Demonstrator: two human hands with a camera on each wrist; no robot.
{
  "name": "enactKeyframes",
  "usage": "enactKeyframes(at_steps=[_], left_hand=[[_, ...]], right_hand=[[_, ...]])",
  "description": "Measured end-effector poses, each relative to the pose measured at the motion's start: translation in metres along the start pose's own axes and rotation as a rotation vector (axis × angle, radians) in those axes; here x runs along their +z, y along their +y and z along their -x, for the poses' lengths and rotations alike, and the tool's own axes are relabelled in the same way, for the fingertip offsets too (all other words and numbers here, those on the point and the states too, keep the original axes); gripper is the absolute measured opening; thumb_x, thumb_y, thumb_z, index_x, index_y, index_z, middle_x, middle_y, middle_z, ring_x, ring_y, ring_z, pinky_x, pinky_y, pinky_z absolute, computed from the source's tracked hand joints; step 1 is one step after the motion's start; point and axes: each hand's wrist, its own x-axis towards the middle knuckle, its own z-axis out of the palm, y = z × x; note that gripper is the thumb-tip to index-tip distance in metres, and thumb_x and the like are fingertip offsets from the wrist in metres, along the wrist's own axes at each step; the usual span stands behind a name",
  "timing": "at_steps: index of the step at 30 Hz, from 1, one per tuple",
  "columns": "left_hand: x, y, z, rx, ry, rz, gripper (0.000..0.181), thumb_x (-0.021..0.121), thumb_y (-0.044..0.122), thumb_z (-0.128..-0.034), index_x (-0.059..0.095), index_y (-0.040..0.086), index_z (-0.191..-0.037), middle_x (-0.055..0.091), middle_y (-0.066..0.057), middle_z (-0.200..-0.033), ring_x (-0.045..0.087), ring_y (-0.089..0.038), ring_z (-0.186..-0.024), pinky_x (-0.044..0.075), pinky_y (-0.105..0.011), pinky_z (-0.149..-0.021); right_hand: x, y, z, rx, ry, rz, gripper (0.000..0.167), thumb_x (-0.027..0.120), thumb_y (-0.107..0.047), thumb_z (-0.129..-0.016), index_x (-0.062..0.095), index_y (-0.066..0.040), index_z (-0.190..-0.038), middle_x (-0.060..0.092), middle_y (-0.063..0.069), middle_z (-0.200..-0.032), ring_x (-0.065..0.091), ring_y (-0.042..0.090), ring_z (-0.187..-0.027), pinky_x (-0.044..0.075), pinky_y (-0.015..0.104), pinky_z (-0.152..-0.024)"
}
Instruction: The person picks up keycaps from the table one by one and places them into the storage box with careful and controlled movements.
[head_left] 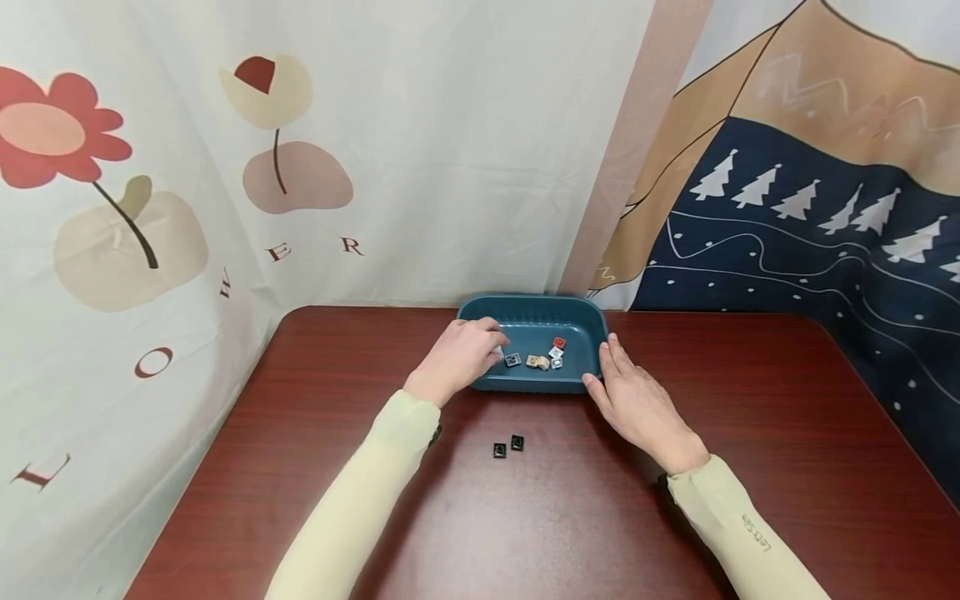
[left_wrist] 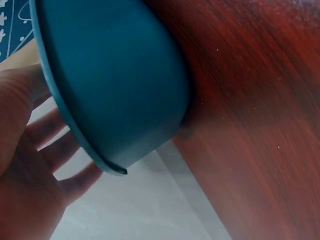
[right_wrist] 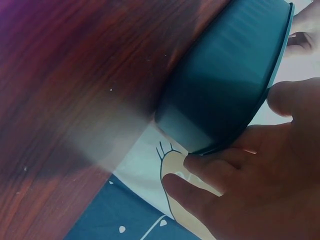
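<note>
A teal tray [head_left: 531,387] stands at the table's far edge and holds several small square pieces that look like keycaps. Among them are a red one [head_left: 559,342], a dark grey one [head_left: 513,360] and a cream one [head_left: 543,363]. My left hand [head_left: 463,350] reaches over the tray's left rim with bent fingers, beside a whitish piece [head_left: 498,353]. The tray wall hides those fingertips in the left wrist view, so any grasp is unclear. Against the right rim rests my right hand [head_left: 633,400], fingers extended, thumb [right_wrist: 282,100] at the edge.
Two black keycap-like pieces, one left [head_left: 499,451] and one right [head_left: 517,443], lie on the brown table [head_left: 570,517] in front of the tray. A printed curtain [head_left: 450,167] hangs directly behind the table.
</note>
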Motion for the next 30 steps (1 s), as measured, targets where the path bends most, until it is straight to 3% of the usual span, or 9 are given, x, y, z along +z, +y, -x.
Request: enactKeyframes(at_steps=[5, 12, 19, 23, 30], left_hand=[[-0.008, 0.003, 0.01, -0.016, 0.056, -0.023, 0.034, 0.079, 0.024, -0.0941, 0.076, 0.016, -0.127, 0.058, -0.01, -0.145, 0.058, -0.027, -0.131, 0.041, -0.057, -0.111], [-0.016, 0.012, 0.026, 0.089, 0.157, -0.004, 0.044, 0.075, 0.029, -0.0977, 0.068, 0.012, -0.137, 0.062, -0.009, -0.141, 0.056, -0.023, -0.133, 0.04, -0.058, -0.111], [-0.018, 0.027, 0.044, 0.176, 0.18, 0.028, 0.056, 0.066, 0.041, -0.1016, 0.058, 0.01, -0.147, 0.061, -0.007, -0.143, 0.057, -0.022, -0.132, 0.039, -0.056, -0.113], [-0.016, 0.034, 0.053, 0.236, 0.208, 0.003, 0.061, 0.066, 0.043, -0.1012, 0.054, 0.009, -0.15, 0.058, -0.009, -0.147, 0.055, -0.023, -0.135, 0.04, -0.054, -0.114], [-0.007, 0.044, 0.067, 0.3, 0.165, -0.065, 0.069, 0.066, 0.048, -0.0998, 0.048, 0.008, -0.154, 0.05, -0.01, -0.154, 0.05, -0.024, -0.138, 0.043, -0.05, -0.11]], right_hand=[[-0.002, -0.002, 0.0, -0.004, -0.007, 0.002, 0.068, 0.05, -0.033, -0.11, 0.033, 0.016, -0.153, 0.022, 0.032, -0.164, 0.032, 0.045, -0.149, 0.036, 0.061, -0.114], [-0.003, -0.002, 0.001, 0.011, -0.023, -0.004, 0.069, 0.05, -0.034, -0.11, 0.031, 0.015, -0.154, 0.02, 0.03, -0.166, 0.029, 0.045, -0.151, 0.035, 0.061, -0.114], [-0.003, -0.001, 0.001, -0.001, -0.012, -0.001, 0.067, 0.05, -0.032, -0.11, 0.033, 0.016, -0.153, 0.021, 0.032, -0.165, 0.033, 0.047, -0.148, 0.036, 0.062, -0.113], [-0.002, -0.001, 0.0, -0.003, -0.013, 0.0, 0.067, 0.05, -0.032, -0.11, 0.033, 0.017, -0.153, 0.022, 0.033, -0.164, 0.034, 0.047, -0.148, 0.036, 0.062, -0.113], [-0.003, -0.003, 0.0, -0.007, -0.004, 0.005, 0.067, 0.052, -0.031, -0.109, 0.034, 0.017, -0.152, 0.023, 0.033, -0.164, 0.034, 0.048, -0.147, 0.037, 0.062, -0.112]])
